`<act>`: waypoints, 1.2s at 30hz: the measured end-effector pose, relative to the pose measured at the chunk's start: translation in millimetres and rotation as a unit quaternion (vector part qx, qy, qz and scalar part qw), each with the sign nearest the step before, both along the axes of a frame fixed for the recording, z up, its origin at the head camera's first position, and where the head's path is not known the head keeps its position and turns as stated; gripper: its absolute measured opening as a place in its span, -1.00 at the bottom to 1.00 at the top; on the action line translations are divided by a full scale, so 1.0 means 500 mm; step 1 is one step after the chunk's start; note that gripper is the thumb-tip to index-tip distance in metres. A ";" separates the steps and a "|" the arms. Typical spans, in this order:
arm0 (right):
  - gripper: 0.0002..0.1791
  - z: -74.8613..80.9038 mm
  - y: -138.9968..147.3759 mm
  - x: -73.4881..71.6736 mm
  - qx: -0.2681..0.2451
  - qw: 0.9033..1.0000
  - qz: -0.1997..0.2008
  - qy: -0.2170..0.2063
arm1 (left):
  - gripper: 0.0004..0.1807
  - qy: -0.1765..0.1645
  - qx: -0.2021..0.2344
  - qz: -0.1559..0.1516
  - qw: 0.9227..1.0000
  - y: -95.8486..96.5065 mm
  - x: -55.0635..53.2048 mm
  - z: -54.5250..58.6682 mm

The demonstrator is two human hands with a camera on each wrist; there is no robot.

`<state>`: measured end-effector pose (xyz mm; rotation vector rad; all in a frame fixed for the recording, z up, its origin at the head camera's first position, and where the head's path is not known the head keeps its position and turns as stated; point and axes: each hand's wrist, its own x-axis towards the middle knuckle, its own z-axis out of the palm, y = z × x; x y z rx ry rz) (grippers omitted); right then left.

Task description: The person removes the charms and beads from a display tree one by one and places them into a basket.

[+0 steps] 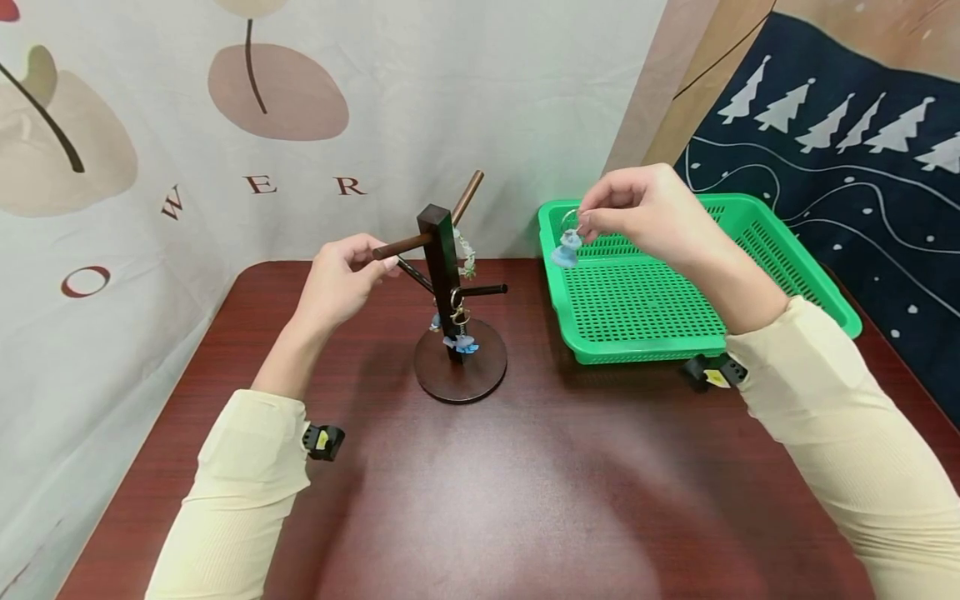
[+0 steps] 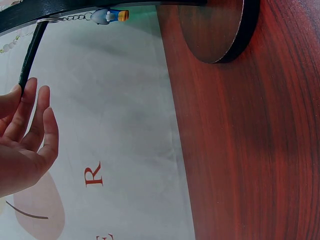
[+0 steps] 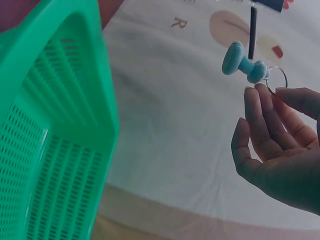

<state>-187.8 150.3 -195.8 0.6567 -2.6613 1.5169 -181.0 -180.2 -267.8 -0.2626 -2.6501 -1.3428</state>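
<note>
Pinching a metal ring, the right hand suspends a blue charm just below its fingertips. The left hand grips one peg of the dark stand between thumb and fingers.

Tabletop: reddish-brown, wood-look, dark grain streaks, glossy finish. Pale glare across the front middle, softer shadows around it. Back left corner rounded. 2 items directly on it. Item 1: dark brown stand, upright, back half, a bit left of center. Sits on 1 flat round base, same dark brown, full disc on the surface. Item 2: green plastic basket, back right, roughly rectangular, open top up, mesh bottom, slotted walls, right end close to the tabletop's right edge. Stand and basket side by side, apart.
</note>
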 end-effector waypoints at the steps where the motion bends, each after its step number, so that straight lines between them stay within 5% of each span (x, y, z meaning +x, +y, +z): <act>1: -0.92 -0.001 0.005 -0.003 0.001 1.000 -0.001 -0.002 | -0.84 0.000 0.000 0.001 1.000 0.000 0.000 0.000; 19: -0.92 -0.033 0.101 -0.056 0.003 0.996 -0.062 -0.058 | -0.84 0.001 -0.001 0.001 1.000 -0.001 0.001 -0.002; 36: -0.91 -0.075 0.159 -0.073 0.004 0.986 -0.116 -0.124 | -0.83 -0.003 -0.003 0.003 1.000 -0.001 0.000 -0.003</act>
